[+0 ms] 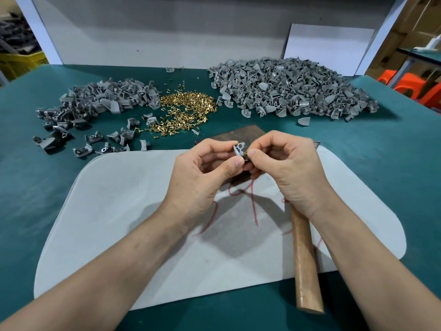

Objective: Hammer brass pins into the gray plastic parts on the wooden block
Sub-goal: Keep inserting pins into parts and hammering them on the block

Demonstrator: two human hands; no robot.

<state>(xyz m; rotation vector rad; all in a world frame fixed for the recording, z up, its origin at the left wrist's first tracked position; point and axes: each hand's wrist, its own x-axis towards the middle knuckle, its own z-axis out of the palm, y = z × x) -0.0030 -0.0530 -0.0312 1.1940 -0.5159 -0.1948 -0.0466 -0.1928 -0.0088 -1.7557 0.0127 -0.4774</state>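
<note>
Hammer handle (pixel 306 266) lies under right hand (pixel 293 168) pinching brass pin (pixel 245 153); left hand (pixel 202 173) pinches gray part (pixel 238 149).

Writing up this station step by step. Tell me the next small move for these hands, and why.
Probably seat the brass pin in the hole of the gray part. The right hand pinches the pin against the part, which the left hand holds above the wooden block; the hammer lies beneath the right wrist.
</note>
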